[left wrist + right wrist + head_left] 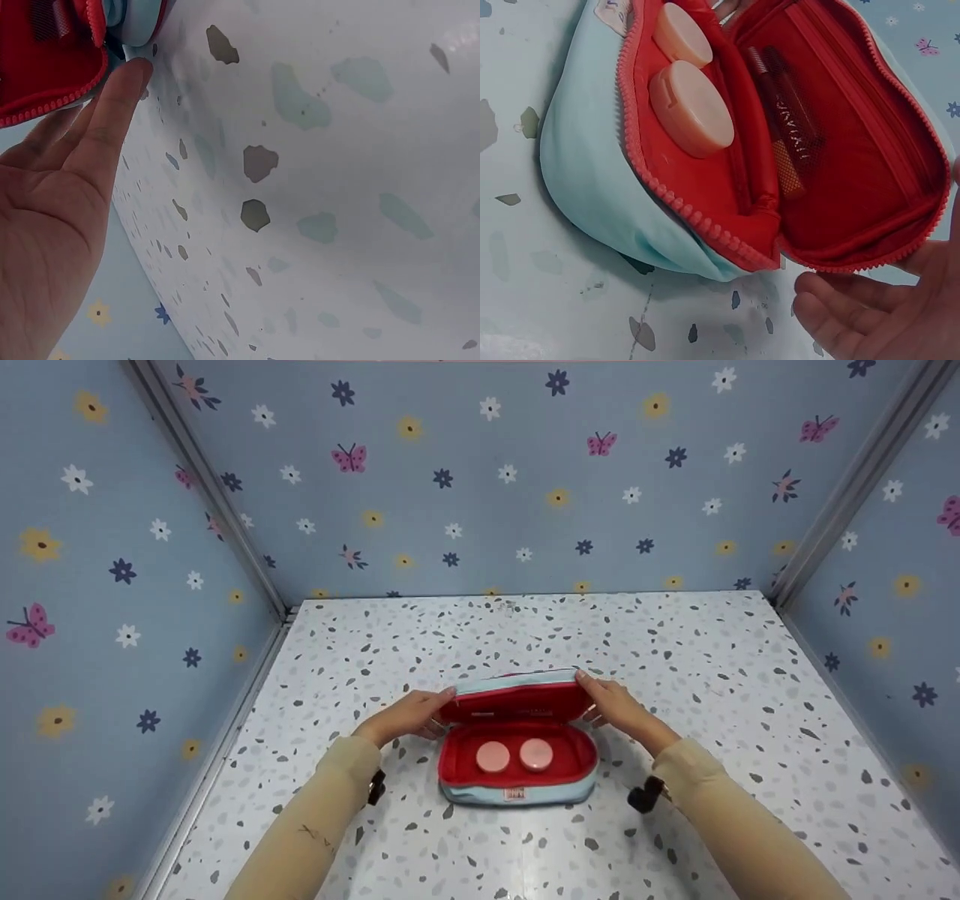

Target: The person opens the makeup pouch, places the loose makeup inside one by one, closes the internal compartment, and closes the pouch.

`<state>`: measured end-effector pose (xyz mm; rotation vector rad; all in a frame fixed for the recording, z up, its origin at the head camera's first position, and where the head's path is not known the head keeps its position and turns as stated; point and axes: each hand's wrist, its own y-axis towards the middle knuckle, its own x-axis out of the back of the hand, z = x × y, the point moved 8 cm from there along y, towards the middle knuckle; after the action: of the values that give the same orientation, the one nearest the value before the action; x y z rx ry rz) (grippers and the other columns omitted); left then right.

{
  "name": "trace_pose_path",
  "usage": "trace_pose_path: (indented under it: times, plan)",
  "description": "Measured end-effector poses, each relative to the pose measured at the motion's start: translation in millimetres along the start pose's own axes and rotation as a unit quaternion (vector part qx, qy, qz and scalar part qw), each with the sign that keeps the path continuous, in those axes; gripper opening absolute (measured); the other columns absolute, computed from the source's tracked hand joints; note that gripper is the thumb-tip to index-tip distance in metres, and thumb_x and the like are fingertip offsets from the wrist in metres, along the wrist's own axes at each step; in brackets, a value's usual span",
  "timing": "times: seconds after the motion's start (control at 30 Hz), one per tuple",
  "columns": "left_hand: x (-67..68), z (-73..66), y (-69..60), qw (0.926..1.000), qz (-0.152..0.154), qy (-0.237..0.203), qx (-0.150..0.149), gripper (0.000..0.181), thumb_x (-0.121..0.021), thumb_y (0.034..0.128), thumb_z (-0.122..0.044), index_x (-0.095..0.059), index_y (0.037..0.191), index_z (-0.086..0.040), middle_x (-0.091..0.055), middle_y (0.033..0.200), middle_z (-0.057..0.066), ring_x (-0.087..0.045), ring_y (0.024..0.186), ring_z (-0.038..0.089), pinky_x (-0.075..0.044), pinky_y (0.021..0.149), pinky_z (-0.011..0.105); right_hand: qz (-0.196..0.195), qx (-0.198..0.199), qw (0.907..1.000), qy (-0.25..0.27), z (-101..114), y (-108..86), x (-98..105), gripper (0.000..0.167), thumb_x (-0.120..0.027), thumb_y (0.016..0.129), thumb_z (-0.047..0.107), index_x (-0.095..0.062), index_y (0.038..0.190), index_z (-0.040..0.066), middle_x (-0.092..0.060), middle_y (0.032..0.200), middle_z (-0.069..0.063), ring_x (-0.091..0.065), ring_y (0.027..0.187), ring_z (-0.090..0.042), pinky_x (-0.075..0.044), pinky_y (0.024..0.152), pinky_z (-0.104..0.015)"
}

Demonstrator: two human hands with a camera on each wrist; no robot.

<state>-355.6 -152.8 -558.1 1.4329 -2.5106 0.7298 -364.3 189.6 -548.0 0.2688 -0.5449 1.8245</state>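
Observation:
A light-blue cosmetic pouch point(469, 796) with red lining lies unzipped on the table, its lid point(525, 701) raised at the back. Two round pale-pink cases point(493, 757) sit side by side in the bottom half. In the right wrist view, a mesh pocket inside the lid holds slim items, one a tube point(795, 127) with white lettering. My left hand point(409, 714) holds the lid's left end; its thumb is out of sight in the left wrist view. At the opposite end, my right hand point(622, 709) grips the lid, with thumb on the upper edge and fingers behind.
The pouch rests on a white speckled tabletop point(525, 637). Blue panels point(480, 502) with flowers and butterflies stand behind and at both sides, joined by grey metal posts point(210, 487). Dark wrist devices point(645, 795) hang at both wrists.

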Motion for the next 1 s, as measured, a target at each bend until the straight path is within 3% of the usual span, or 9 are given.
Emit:
trace_pose_path:
  times: [0.2, 0.43, 0.6, 0.7, 0.83, 0.9, 1.0]
  plan:
    - [-3.1, -1.5, -0.6, 0.9998, 0.002, 0.002, -0.018, 0.062, -0.051, 0.1131, -0.055, -0.070, 0.138, -0.001, -0.071, 0.142, 0.020, -0.073, 0.123, 0.035, -0.062, 0.104, 0.046, 0.047, 0.000, 0.9983, 0.035, -3.2, -2.7, -2.5, 0.067, -0.037, 0.117, 0.049, -0.064, 0.143, -0.006, -0.074, 0.130, -0.027, -0.076, 0.115, -0.039, -0.063, 0.101, -0.050]
    - [-4.2, -4.0, 0.9, 0.9986, -0.003, 0.004, -0.053, 0.049, -0.061, 0.1109, -0.045, -0.072, 0.133, -0.003, -0.072, 0.139, 0.017, -0.070, 0.126, 0.036, -0.058, 0.110, 0.050, 0.049, 0.035, 0.9961, 0.065, -0.1, -6.4, 0.9, 0.053, -0.055, 0.114, 0.036, -0.063, 0.143, -0.008, -0.073, 0.134, -0.026, -0.072, 0.124, -0.032, -0.055, 0.113, -0.053]
    - [-5.1, -4.9, 0.4, 0.9978, -0.012, -0.008, -0.064, 0.054, -0.067, 0.1079, -0.044, -0.067, 0.144, -0.003, -0.070, 0.144, 0.016, -0.065, 0.135, 0.034, -0.053, 0.117, 0.050, 0.057, 0.050, 0.9950, 0.066, -1.9, -9.2, 4.2, 0.047, -0.067, 0.109, 0.029, -0.066, 0.143, -0.003, -0.075, 0.135, -0.017, -0.070, 0.129, -0.029, -0.052, 0.118, -0.051]
    - [-5.0, -4.6, 0.1, 0.9977, -0.025, 0.003, -0.062, 0.066, -0.073, 0.1033, -0.044, -0.059, 0.153, -0.004, -0.067, 0.148, 0.014, -0.062, 0.139, 0.031, -0.049, 0.120, 0.050, 0.051, 0.062, 0.9961, 0.038, -3.0, -10.5, 8.6, 0.048, -0.073, 0.105, 0.027, -0.067, 0.144, 0.000, -0.076, 0.134, -0.013, -0.072, 0.122, -0.019, -0.055, 0.114, -0.039]
    - [-8.2, -4.2, 0.7, 0.9976, -0.027, 0.009, -0.063, 0.080, -0.082, 0.0966, -0.038, -0.049, 0.161, -0.004, -0.063, 0.152, 0.013, -0.060, 0.141, 0.032, -0.047, 0.122, 0.052, 0.043, 0.089, 0.9951, 0.009, -2.3, -11.4, 13.3, 0.054, -0.082, 0.097, 0.019, -0.066, 0.144, -0.004, -0.074, 0.136, -0.018, -0.069, 0.104, -0.008, -0.056, 0.095, -0.022]
    - [-10.7, -3.6, 1.2, 0.9975, -0.024, 0.012, -0.066, 0.085, -0.086, 0.0939, -0.035, -0.047, 0.162, -0.004, -0.062, 0.154, 0.013, -0.059, 0.142, 0.034, -0.047, 0.121, 0.053, 0.043, 0.097, 0.9943, 0.001, -3.2, -11.6, 14.5, 0.056, -0.086, 0.092, 0.014, -0.068, 0.142, -0.004, -0.074, 0.135, -0.020, -0.066, 0.099, -0.008, -0.056, 0.088, -0.019]
    - [-14.2, -3.7, 1.2, 0.9970, -0.022, 0.020, -0.071, 0.090, -0.090, 0.0897, -0.030, -0.045, 0.163, -0.004, -0.059, 0.155, 0.013, -0.055, 0.146, 0.036, -0.046, 0.122, 0.054, 0.048, 0.114, 0.9922, -0.013, -3.8, -13.8, 15.3, 0.057, -0.090, 0.087, 0.011, -0.070, 0.139, -0.002, -0.073, 0.136, -0.021, -0.068, 0.108, -0.017, -0.056, 0.095, -0.024]
